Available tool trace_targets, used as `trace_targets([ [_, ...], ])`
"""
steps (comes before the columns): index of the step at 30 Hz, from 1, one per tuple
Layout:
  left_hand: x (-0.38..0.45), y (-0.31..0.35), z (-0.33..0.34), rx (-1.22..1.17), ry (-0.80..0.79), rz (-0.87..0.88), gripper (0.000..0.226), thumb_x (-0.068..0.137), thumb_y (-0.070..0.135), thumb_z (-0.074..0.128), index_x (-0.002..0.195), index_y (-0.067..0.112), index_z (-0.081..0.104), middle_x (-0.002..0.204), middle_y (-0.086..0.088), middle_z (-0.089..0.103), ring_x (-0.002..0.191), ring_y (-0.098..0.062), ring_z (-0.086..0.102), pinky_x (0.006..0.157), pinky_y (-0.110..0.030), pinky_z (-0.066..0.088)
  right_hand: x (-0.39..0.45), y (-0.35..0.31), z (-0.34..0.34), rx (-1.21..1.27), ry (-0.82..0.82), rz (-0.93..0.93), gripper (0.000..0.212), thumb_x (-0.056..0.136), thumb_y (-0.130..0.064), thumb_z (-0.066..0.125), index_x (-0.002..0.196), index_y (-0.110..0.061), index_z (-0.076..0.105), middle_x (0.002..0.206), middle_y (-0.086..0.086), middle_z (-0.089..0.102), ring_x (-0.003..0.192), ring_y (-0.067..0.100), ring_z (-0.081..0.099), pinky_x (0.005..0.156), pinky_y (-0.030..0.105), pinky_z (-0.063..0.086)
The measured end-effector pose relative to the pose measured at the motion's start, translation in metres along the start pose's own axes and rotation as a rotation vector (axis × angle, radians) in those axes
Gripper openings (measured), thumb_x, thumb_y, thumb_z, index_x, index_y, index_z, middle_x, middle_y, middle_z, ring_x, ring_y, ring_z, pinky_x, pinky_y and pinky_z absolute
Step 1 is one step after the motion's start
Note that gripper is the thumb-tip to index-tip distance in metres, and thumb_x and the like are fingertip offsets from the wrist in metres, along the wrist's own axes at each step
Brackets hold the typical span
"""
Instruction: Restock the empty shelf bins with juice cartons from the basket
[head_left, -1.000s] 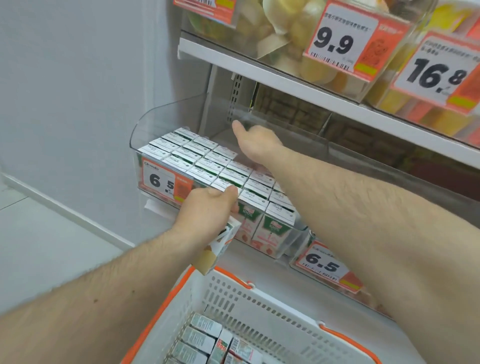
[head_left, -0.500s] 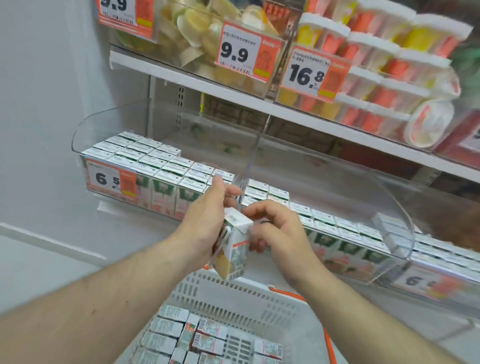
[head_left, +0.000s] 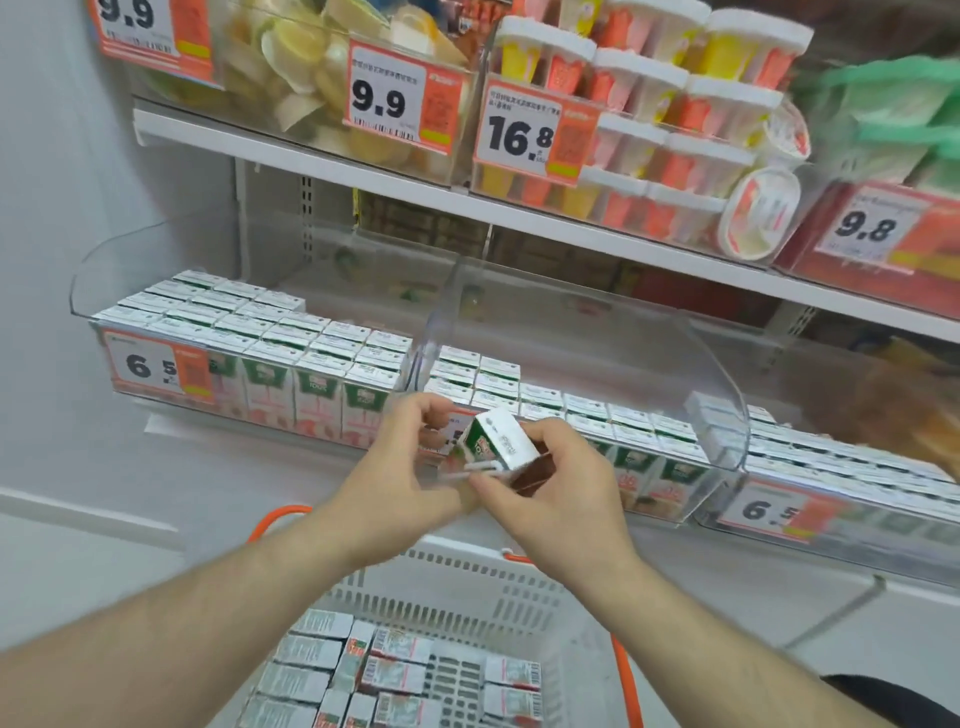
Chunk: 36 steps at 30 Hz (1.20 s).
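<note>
Upper shelf (head_left: 519, 215) w/ capped tubs (head_left: 670, 119), yellow packs (head_left: 306, 67), price tags (head_left: 400, 91)

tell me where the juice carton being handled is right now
Centre of the head view: the juice carton is held between both hands, in front of the middle shelf bin and above the basket.

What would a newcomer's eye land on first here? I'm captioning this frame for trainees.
Probably the juice carton held tilted at centre between the left hand and right hand, in front of the clear shelf bins lined with cartons. Next, the bold price tags on the shelf above, and the white basket of cartons below.
</note>
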<state>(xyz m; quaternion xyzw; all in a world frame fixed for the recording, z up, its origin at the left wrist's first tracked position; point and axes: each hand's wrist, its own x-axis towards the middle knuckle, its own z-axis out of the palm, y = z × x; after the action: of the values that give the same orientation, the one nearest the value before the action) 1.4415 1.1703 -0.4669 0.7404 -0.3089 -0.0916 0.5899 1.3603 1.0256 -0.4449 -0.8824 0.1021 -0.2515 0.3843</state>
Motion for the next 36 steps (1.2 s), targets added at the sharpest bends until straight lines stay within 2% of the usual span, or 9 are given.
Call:
trace_targets([
  [4, -0.002, -0.004, 0.023, 0.223, 0.058, 0.061, 0.073, 0.063, 0.044, 0.081, 0.121, 0.042, 0.036, 0.117, 0.026, 0.033, 0.104, 0.015, 0.043, 0.082, -0.005, 0.039, -0.002, -0.003, 0.002, 0.036, 0.062, 0.054, 0.03, 0.064, -0.032, 0.083, 0.084, -0.033, 0.06, 0.081, -0.012, 0.066, 0.076, 0.003, 0.062, 0.067, 0.029, 0.053],
  [8, 0.008, -0.002, 0.024, 0.077, 0.059, 0.008, 0.045, 0.066, 0.034, 0.08, 0.107, 0.028, 0.064, 0.102, 0.004, 0.066, 0.092, -0.002, 0.064, 0.076, -0.022, 0.053, -0.001, -0.002, -0.002, 0.117, -0.031, 0.057, 0.044, 0.057, -0.041, 0.086, 0.092, -0.037, 0.061, 0.089, -0.015, 0.067, 0.075, 0.005, 0.064, 0.068, 0.03, 0.055],
  [11, 0.008, 0.0, 0.013, -0.196, -0.125, -0.146, 0.057, 0.068, -0.004, 0.083, 0.116, 0.021, 0.064, 0.105, 0.0, 0.074, 0.097, -0.016, 0.071, 0.085, -0.032, 0.057, 0.004, 0.006, -0.016, 0.092, -0.152, 0.037, 0.078, 0.05, -0.058, 0.081, 0.12, -0.043, 0.05, 0.113, -0.023, 0.055, 0.079, 0.004, 0.059, 0.069, 0.02, 0.048],
  [14, 0.01, 0.0, 0.006, -0.297, -0.267, -0.171, 0.069, 0.065, -0.002, 0.08, 0.127, 0.02, 0.058, 0.118, -0.003, 0.07, 0.109, -0.019, 0.066, 0.092, -0.034, 0.054, 0.007, 0.012, -0.025, 0.03, -0.233, -0.017, 0.101, 0.053, -0.06, 0.078, 0.142, -0.043, 0.034, 0.123, -0.027, 0.043, 0.084, 0.001, 0.052, 0.07, 0.014, 0.044],
  [21, 0.016, 0.002, -0.001, -0.35, -0.41, -0.195, 0.06, 0.069, 0.004, 0.076, 0.126, 0.014, 0.06, 0.124, -0.014, 0.065, 0.117, -0.03, 0.06, 0.101, -0.043, 0.048, 0.011, 0.011, -0.017, 0.262, -0.166, 0.028, 0.058, 0.057, -0.053, 0.07, 0.11, -0.039, 0.053, 0.088, -0.011, 0.067, 0.07, 0.013, 0.06, 0.068, 0.042, 0.055],
  [24, 0.019, 0.014, 0.001, -0.176, -0.277, -0.145, 0.053, 0.069, 0.017, 0.08, 0.119, 0.025, 0.065, 0.117, -0.001, 0.068, 0.111, -0.021, 0.063, 0.104, -0.044, 0.046, 0.028, 0.011, -0.023, 0.299, -0.041, 0.058, 0.043, 0.051, -0.047, 0.068, 0.09, -0.035, 0.054, 0.078, -0.008, 0.069, 0.064, 0.012, 0.062, 0.062, 0.04, 0.054],
  [28, 0.024, 0.016, 0.001, 0.712, 0.22, 0.14, 0.064, 0.081, 0.038, 0.072, 0.139, 0.039, 0.046, 0.155, 0.001, 0.022, 0.14, -0.019, 0.019, 0.118, -0.042, 0.02, 0.078, 0.012, -0.047, 0.159, 0.134, 0.147, 0.043, 0.07, -0.038, 0.069, 0.109, -0.033, 0.05, 0.092, -0.007, 0.064, 0.073, 0.016, 0.066, 0.058, 0.029, 0.051],
  [31, 0.031, 0.003, -0.001, 1.004, 0.113, 0.032, 0.08, 0.086, 0.045, 0.061, 0.149, 0.052, 0.012, 0.159, -0.006, -0.019, 0.146, -0.028, -0.014, 0.118, -0.049, 0.001, 0.126, 0.019, -0.059, -0.179, 0.136, 0.151, 0.044, 0.082, -0.039, 0.062, 0.124, -0.031, 0.052, 0.093, -0.015, 0.061, 0.083, 0.011, 0.062, 0.064, 0.026, 0.044],
  [36, 0.033, -0.013, 0.003, 1.044, 0.012, -0.037, 0.087, 0.089, 0.034, 0.054, 0.15, 0.05, -0.005, 0.15, -0.006, -0.043, 0.146, -0.03, -0.021, 0.118, -0.047, -0.002, 0.173, 0.038, -0.041, -0.568, -0.173, 0.236, 0.049, 0.083, -0.042, 0.061, 0.127, -0.022, 0.056, 0.119, 0.005, 0.063, 0.099, 0.026, 0.058, 0.077, 0.033, 0.047],
])
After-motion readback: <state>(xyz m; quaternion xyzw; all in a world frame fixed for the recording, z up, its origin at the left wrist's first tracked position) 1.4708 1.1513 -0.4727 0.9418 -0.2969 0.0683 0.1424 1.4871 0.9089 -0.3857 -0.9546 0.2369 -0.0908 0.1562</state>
